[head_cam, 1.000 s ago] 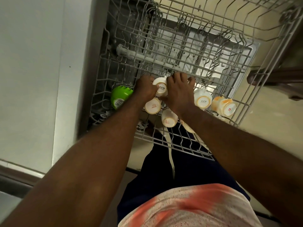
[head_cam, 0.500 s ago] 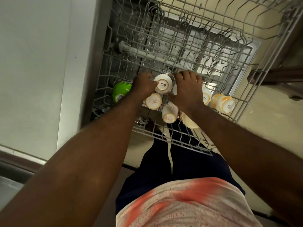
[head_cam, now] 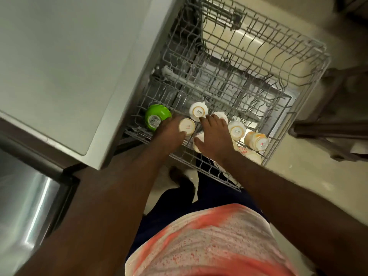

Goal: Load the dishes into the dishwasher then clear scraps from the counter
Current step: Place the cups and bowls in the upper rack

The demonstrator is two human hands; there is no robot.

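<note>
Upper rack, loading under way. The grey wire dishwasher rack stood pulled out below the pale countertop, and the task's dishes sat along its near edge, bases up: a lime-green plastic cup with a barcode label, a white ceramic cup marked SISTA on its base, a small cream cup with red lettering on its base, and two more pale cups further right. We judged the ceramic ones light but hard, glazed and likely slick – they would chip if knocked together or dropped on the wires – so the side wall just under the base looked the safest hold, not the rim. The left hand had its fingers curled round the side of the cream cup, holding it. The right hand lay spread, fingers nearly straight, tips touching the SISTA cup and the thumb resting on another pale cup beneath the palm; it gripped nothing that we could see. Against half a second before, both hands had drawn nearer us – the SISTA cup, then between them, now stood free past the fingertips, and the green cup's label was uncovered. The view had also pulled back, showing more of the countertop.
</note>
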